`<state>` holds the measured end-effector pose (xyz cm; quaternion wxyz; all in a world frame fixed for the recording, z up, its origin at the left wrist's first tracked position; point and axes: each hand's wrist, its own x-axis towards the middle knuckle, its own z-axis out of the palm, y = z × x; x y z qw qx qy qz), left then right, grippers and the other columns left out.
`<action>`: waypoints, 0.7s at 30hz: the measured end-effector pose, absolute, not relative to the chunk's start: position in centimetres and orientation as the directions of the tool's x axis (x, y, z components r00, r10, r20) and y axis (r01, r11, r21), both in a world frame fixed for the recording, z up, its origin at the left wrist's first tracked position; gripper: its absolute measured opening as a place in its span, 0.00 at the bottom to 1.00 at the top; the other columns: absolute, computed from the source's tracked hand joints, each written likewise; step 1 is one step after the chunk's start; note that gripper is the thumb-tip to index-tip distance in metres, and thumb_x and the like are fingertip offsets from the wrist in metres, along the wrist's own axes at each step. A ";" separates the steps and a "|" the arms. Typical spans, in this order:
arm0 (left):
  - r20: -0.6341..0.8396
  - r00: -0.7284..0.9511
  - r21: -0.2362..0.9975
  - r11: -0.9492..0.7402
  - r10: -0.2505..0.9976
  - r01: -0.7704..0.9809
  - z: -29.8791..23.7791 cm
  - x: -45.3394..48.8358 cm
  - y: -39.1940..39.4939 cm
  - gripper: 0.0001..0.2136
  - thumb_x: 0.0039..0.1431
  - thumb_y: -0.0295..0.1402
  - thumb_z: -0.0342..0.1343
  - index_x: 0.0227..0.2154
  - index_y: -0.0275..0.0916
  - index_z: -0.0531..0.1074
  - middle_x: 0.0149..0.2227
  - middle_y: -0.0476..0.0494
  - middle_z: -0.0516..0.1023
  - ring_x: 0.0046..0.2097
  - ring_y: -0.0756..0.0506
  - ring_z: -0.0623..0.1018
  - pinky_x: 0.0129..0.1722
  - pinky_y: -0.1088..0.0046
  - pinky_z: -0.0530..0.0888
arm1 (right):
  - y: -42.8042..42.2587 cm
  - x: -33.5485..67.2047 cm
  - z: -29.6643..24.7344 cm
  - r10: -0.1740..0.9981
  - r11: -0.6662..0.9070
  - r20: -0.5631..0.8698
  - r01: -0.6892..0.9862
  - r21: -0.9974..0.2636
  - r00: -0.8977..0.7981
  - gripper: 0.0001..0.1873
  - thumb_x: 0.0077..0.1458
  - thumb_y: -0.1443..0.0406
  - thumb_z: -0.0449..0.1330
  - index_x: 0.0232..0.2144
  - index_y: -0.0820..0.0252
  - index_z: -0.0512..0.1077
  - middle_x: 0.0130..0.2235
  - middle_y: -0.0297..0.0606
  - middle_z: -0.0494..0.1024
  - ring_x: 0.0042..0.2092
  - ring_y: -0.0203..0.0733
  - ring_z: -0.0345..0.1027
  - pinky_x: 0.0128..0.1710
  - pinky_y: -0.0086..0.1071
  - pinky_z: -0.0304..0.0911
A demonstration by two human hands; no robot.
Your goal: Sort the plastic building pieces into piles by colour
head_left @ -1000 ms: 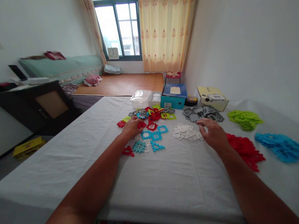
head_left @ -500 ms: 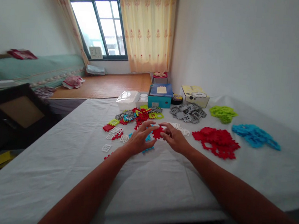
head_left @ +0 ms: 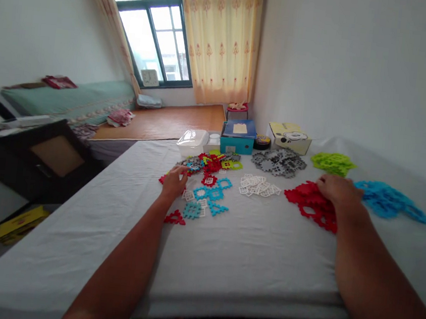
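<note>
My left hand [head_left: 174, 182] is at the left edge of a mixed heap of interlocking plastic pieces [head_left: 212, 163], thumb and forefinger apart, holding nothing that I can see. Red pieces lie partly under it. On the right, my right hand [head_left: 336, 188] rests on the back of the red pile [head_left: 308, 199], its fingers closed on a red interlocking piece at the top; the fingertips are partly hidden. Loose blue pieces [head_left: 215, 193], a teal square piece [head_left: 192, 210] and a red triangular piece [head_left: 175, 218] lie in front of the heap.
White window-shaped pieces [head_left: 258, 185] form a pile mid-table. Grey [head_left: 279, 161], lime-green [head_left: 332, 163] and blue [head_left: 389, 199] piles lie to the right. Behind stand a clear plastic box [head_left: 192, 142], a blue box [head_left: 238, 138] and a yellow-and-white carton [head_left: 290, 137].
My hands, earlier together around a red piece, have parted. The right hand has moved right onto the red pile; the left has moved left to the mixed heap. The view has shifted slightly left.
</note>
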<state>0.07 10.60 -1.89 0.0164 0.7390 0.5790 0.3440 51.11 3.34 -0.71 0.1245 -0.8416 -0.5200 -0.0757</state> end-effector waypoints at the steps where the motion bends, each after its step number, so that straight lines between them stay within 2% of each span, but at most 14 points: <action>1: 0.477 0.111 0.415 -0.335 0.872 0.846 -2.0 0.2 10.6 0.15 0.56 0.28 0.48 0.42 0.43 0.75 0.46 0.45 0.77 0.50 0.45 0.74 0.54 0.66 0.70 | 3.4 50.5 -0.6 0.859 -0.386 0.310 0.913 -0.131 0.407 0.16 0.55 0.61 0.54 0.38 0.61 0.79 0.44 0.58 0.77 0.43 0.59 0.69 0.38 0.48 0.62; 4: 0.472 0.179 0.385 -0.384 0.863 0.839 -2.2 0.8 10.4 0.15 0.55 0.27 0.48 0.41 0.43 0.76 0.46 0.46 0.77 0.51 0.45 0.74 0.55 0.66 0.68 | 3.4 48.2 0.0 0.918 -0.157 0.346 0.978 -0.136 0.195 0.17 0.58 0.60 0.51 0.43 0.55 0.77 0.49 0.46 0.76 0.50 0.55 0.67 0.45 0.47 0.63; 6: 0.481 0.217 0.370 -0.421 0.850 0.828 -2.2 1.1 10.4 0.14 0.55 0.28 0.48 0.41 0.42 0.76 0.46 0.45 0.78 0.51 0.45 0.74 0.56 0.66 0.68 | 3.3 47.0 0.2 0.963 0.009 0.268 0.991 -0.136 0.028 0.17 0.56 0.56 0.54 0.43 0.50 0.77 0.51 0.40 0.75 0.54 0.54 0.64 0.47 0.48 0.62; 9: 0.471 0.239 0.364 -0.434 0.849 0.824 -2.2 1.0 10.6 0.14 0.55 0.29 0.48 0.40 0.42 0.76 0.45 0.46 0.78 0.51 0.45 0.74 0.56 0.66 0.68 | 3.2 46.3 -0.2 0.986 0.137 0.109 0.982 -0.132 -0.123 0.20 0.48 0.51 0.61 0.44 0.46 0.77 0.53 0.39 0.74 0.55 0.57 0.63 0.47 0.51 0.62; 11: 0.456 0.220 0.358 -0.404 0.863 0.842 -2.3 0.6 10.8 0.14 0.55 0.29 0.48 0.40 0.42 0.76 0.46 0.46 0.78 0.51 0.45 0.74 0.55 0.66 0.68 | 3.1 46.4 -0.6 0.991 0.132 0.055 0.982 -0.132 -0.126 0.23 0.44 0.50 0.64 0.44 0.46 0.77 0.51 0.42 0.75 0.53 0.58 0.65 0.45 0.51 0.64; 14: 0.434 0.155 0.344 -0.322 0.887 0.882 -2.3 -0.2 11.1 0.14 0.56 0.29 0.49 0.40 0.43 0.76 0.46 0.46 0.78 0.51 0.45 0.74 0.55 0.67 0.68 | 3.2 47.0 -1.0 0.998 0.050 0.054 0.990 -0.131 -0.043 0.23 0.44 0.50 0.64 0.43 0.47 0.78 0.48 0.44 0.77 0.51 0.59 0.67 0.42 0.50 0.65; 18: 0.417 0.104 0.322 -0.254 0.903 0.912 -2.3 -0.3 11.0 0.14 0.57 0.29 0.48 0.42 0.43 0.76 0.47 0.45 0.78 0.49 0.44 0.75 0.53 0.66 0.69 | 3.4 47.1 -1.0 0.998 -0.058 0.020 0.993 -0.107 0.060 0.25 0.45 0.48 0.63 0.45 0.47 0.77 0.51 0.44 0.75 0.54 0.63 0.64 0.43 0.55 0.64; 21: 0.382 0.274 0.255 -0.386 0.883 0.887 -2.4 1.3 10.7 0.14 0.60 0.32 0.48 0.45 0.42 0.75 0.48 0.44 0.77 0.50 0.44 0.74 0.54 0.67 0.68 | 3.6 46.0 -0.8 0.978 -0.083 0.182 0.991 -0.102 0.100 0.27 0.52 0.47 0.57 0.51 0.50 0.73 0.57 0.44 0.71 0.56 0.63 0.61 0.45 0.59 0.63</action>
